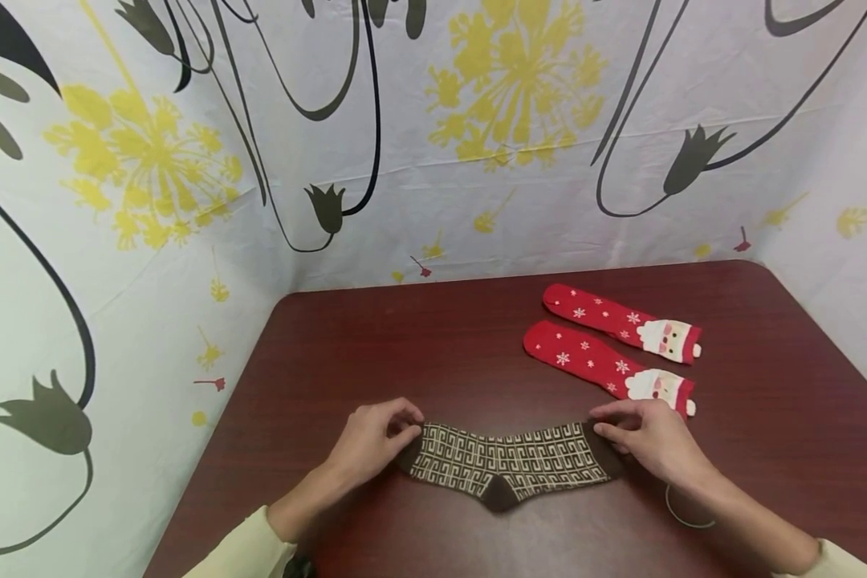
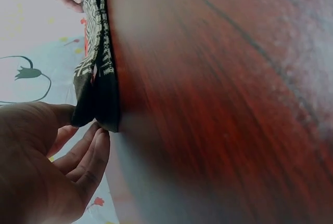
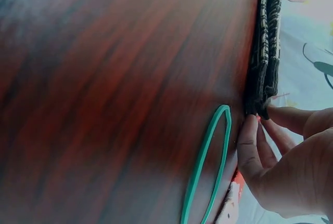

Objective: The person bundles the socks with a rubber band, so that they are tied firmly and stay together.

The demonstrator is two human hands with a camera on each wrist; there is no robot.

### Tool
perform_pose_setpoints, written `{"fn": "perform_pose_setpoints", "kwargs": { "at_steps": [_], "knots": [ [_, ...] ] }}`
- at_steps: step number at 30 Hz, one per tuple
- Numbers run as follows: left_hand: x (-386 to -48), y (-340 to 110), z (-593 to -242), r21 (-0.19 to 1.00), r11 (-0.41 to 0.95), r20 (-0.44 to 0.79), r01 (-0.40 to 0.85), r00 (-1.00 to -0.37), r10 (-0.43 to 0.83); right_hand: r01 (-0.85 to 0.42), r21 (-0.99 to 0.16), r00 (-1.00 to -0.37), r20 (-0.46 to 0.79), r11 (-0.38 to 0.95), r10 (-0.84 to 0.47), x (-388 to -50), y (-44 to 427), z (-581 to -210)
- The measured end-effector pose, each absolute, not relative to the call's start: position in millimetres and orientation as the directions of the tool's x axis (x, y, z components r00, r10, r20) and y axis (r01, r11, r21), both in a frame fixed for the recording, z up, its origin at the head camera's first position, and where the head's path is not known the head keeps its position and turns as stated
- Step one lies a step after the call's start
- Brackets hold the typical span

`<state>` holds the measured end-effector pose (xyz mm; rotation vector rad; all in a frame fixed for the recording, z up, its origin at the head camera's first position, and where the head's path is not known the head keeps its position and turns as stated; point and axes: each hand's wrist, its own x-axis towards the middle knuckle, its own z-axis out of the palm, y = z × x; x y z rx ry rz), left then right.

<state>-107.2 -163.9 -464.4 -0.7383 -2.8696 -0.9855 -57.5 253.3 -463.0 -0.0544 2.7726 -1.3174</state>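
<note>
Head view: Patterned sock (image 1: 470, 461), brown and cream, flat on the counter (image 1: 376, 353); long axis side to side, dark heel (image 1: 501, 496) pointing toward the person. Left hand (image 1: 372, 437): fingertips nearly together, pinching the sock's left end. Right hand (image 1: 653, 437): likewise pinching the right end. Red socks (image 1: 585, 355), two, beyond the patterned sock and to its right; the nearer partly covered by the right hand. Counter's far and left edges well apart from the patterned sock, wood surface between; near edge out of frame.

Left wrist view: Patterned sock edge-on, two layers, gap between; cannot tell whether one sock or a stacked pair. Thumb and fingers on opposite sides of its end.

Right wrist view: Green loop (image 3: 199, 174) beside the patterned sock's right end, lower part cut off.
</note>
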Motion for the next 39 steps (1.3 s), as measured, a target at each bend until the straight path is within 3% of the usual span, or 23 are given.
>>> {"fn": "perform_pose_setpoints", "kwargs": {
  "at_steps": [17, 39],
  "knots": [
    [-107.6, -163.8, -471.1, 0.581, 0.691, 0.15, 0.431, -0.891, 0.429, 0.0, -0.723, -0.997, -0.05, 0.691, -0.053, -63.6, 251.5, -465.1],
    [-110.7, -165.4, -474.8, 0.618, 0.647, 0.158, 0.446, -0.877, 0.453, -0.054, -0.741, -0.996, -0.005, 0.669, -0.086, -65.2, 257.7, -467.3]
  ]
}}
